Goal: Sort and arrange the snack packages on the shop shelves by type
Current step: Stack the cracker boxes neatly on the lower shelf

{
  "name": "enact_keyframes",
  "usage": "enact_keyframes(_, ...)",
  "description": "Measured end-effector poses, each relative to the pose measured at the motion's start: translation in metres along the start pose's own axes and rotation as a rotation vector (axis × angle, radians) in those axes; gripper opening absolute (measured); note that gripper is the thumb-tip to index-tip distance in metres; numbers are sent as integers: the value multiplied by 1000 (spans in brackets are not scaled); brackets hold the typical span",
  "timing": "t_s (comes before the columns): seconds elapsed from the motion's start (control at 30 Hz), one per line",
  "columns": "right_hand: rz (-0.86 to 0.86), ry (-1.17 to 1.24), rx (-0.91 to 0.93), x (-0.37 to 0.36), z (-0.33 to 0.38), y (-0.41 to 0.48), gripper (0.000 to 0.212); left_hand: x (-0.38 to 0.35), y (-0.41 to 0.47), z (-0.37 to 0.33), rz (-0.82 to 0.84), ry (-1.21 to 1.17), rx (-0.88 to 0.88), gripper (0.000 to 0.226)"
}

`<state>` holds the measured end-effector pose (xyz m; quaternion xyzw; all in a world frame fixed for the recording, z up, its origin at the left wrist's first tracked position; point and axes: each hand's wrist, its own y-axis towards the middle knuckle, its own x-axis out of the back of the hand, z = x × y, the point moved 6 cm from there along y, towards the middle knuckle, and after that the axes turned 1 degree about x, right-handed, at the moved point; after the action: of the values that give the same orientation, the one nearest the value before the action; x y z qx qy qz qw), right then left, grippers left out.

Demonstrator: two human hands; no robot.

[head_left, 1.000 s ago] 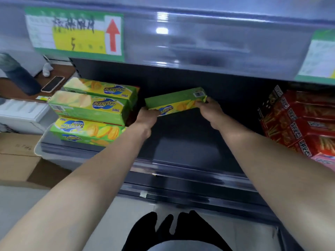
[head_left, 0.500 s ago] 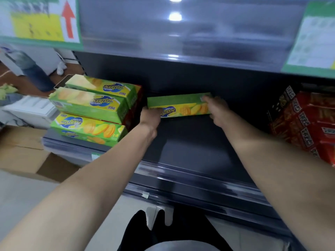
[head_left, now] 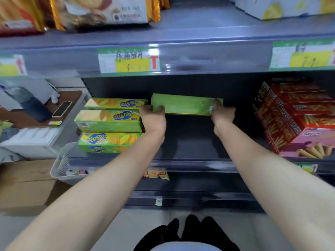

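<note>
A long green snack box [head_left: 186,104] hangs level above the dark middle shelf [head_left: 190,142], its plain green side up. My left hand [head_left: 154,117] grips its left end and my right hand [head_left: 222,115] grips its right end. Just left of it sits a stack of three matching green and yellow boxes [head_left: 110,124]. Red and pink boxes of stick biscuits [head_left: 297,116] are stacked at the shelf's right end.
The upper shelf [head_left: 181,35] holds bagged snacks at left and a white box at right, with price labels [head_left: 128,59] on its edge. A white basket [head_left: 61,162] and a cardboard box [head_left: 23,183] stand lower left. A small packet [head_left: 156,173] lies on the lower shelf.
The box has rolled so its plain green side faces up, and both hands have lifted it slightly. My view has tilted up, showing the upper shelf.
</note>
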<state>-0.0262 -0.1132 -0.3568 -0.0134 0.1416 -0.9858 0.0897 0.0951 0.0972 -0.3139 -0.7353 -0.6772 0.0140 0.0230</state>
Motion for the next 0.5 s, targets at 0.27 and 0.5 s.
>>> enact_keyframes(0.27, 44, 88, 88, -31, -4, -122, 31, 118, 11, 0, -107, -117, 79, 23)
enact_keyframes(0.5, 194, -318, 172, -92, -24, -208, 48, 214, 45, 13, -197, -145, 169, 17)
